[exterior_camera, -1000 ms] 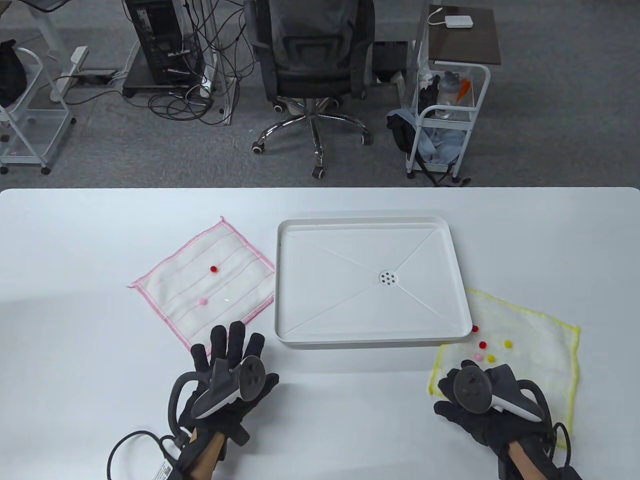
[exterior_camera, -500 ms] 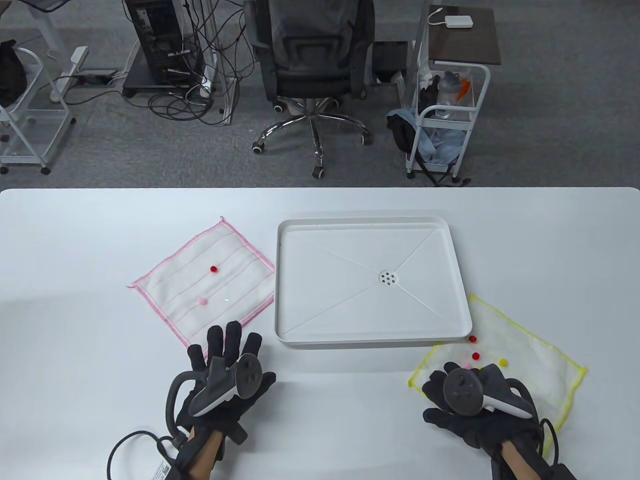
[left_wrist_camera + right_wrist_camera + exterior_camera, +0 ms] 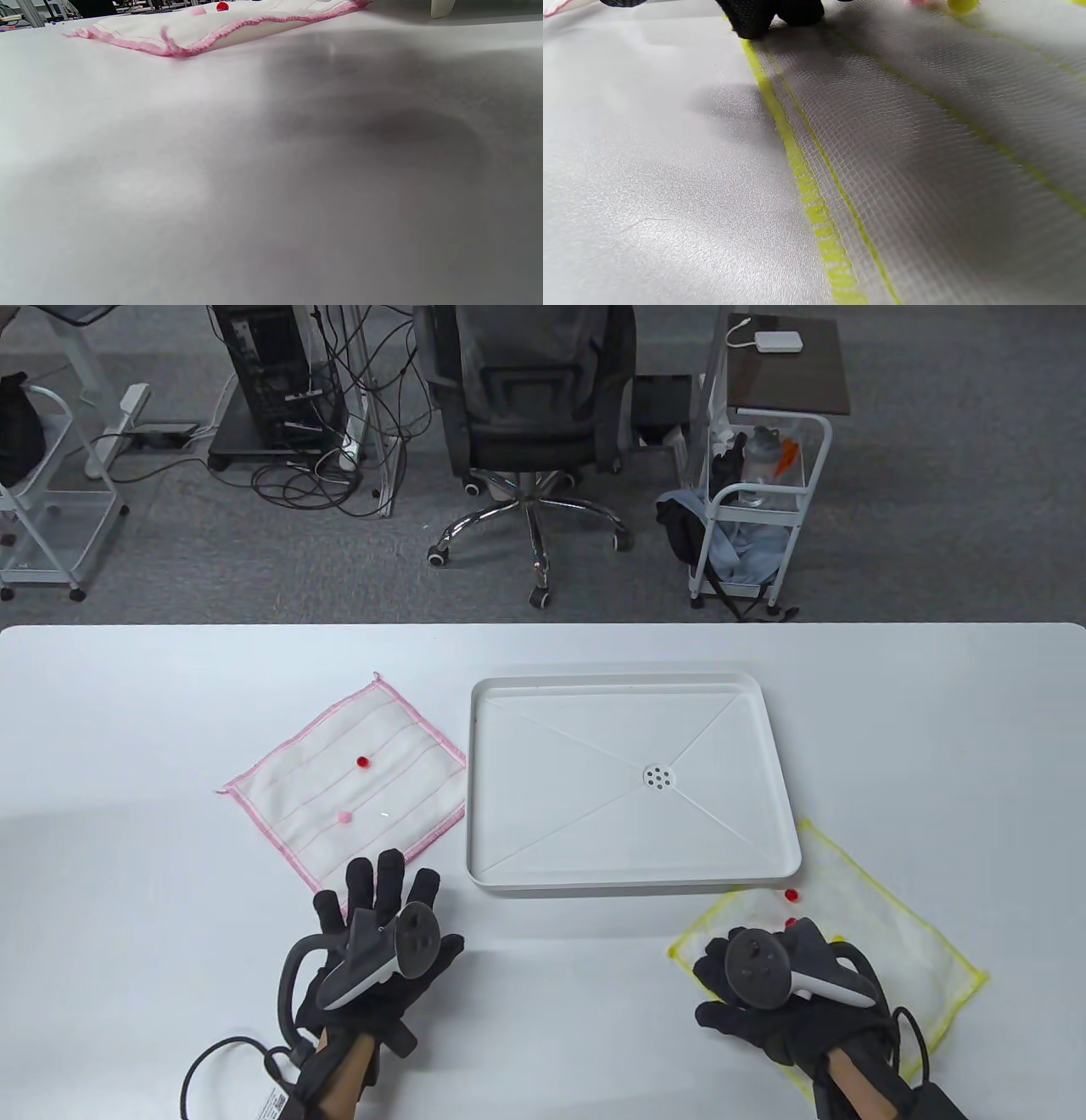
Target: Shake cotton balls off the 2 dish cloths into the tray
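Now right hand (image 3: 776,984) flat on yellow cloth (image 3: 882,916), gripping nothing; left hand (image 3: 377,937) open. Next: pinch cloth, tip balls (image 3: 792,894) into tray (image 3: 509,886).

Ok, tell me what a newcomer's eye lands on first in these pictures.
The big white tray at mid-table draws the eye first, with nothing in it. To its left lies the pink-edged cloth carrying a red ball and a pink ball. At the tray's near right corner is the yellow-edged cloth, with the right hand on its near left part, while the left hand lies flat just short of the pink cloth.
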Motion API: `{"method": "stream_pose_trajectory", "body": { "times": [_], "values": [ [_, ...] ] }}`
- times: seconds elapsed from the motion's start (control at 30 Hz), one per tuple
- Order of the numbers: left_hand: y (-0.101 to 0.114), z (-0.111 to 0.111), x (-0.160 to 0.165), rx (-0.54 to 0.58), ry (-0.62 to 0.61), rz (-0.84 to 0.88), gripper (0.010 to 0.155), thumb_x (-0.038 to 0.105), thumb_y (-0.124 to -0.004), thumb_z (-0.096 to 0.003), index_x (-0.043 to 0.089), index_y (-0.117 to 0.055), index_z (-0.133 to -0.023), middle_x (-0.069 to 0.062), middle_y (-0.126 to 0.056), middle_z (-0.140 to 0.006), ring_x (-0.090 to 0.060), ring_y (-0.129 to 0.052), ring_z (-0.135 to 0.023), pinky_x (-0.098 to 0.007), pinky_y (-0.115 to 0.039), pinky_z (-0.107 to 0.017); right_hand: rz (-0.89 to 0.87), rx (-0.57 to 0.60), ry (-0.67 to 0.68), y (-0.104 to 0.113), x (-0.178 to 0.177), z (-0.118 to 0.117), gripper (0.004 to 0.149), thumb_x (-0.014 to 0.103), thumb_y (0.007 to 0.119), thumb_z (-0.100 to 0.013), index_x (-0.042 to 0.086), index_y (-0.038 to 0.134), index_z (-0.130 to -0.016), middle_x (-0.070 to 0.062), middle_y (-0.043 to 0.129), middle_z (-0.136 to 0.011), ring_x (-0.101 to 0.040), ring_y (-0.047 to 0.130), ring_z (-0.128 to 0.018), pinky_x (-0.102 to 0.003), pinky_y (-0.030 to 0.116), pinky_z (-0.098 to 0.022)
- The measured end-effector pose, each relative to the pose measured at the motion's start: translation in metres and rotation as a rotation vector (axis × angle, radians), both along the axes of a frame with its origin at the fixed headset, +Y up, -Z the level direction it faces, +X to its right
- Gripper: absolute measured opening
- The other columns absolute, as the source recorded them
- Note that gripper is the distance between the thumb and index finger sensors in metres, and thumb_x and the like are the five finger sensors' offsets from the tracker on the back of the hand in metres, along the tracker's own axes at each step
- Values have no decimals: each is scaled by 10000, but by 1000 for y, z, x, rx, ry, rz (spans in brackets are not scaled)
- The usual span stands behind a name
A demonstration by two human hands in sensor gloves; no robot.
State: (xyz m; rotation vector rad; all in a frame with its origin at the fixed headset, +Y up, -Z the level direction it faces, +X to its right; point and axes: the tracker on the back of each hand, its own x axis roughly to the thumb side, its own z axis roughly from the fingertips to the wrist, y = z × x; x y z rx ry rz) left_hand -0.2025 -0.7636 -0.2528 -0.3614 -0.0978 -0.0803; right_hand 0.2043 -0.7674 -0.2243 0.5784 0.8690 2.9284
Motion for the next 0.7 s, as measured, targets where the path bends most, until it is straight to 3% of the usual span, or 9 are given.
{"method": "stream_pose_trajectory", "body": {
  "times": [0.7],
  "values": [
    [0,1,2,-18,-28,6,791,768,-314,-480,417,59,-1082,-19,213,-1108,-367,160,-991,-650,-70,-720,40,-35,95,3,-48,6,697,617,541,-479,270,444,-1076,26,325,-1173,-257,209,-1074,-509,222,-770]
  ]
}}
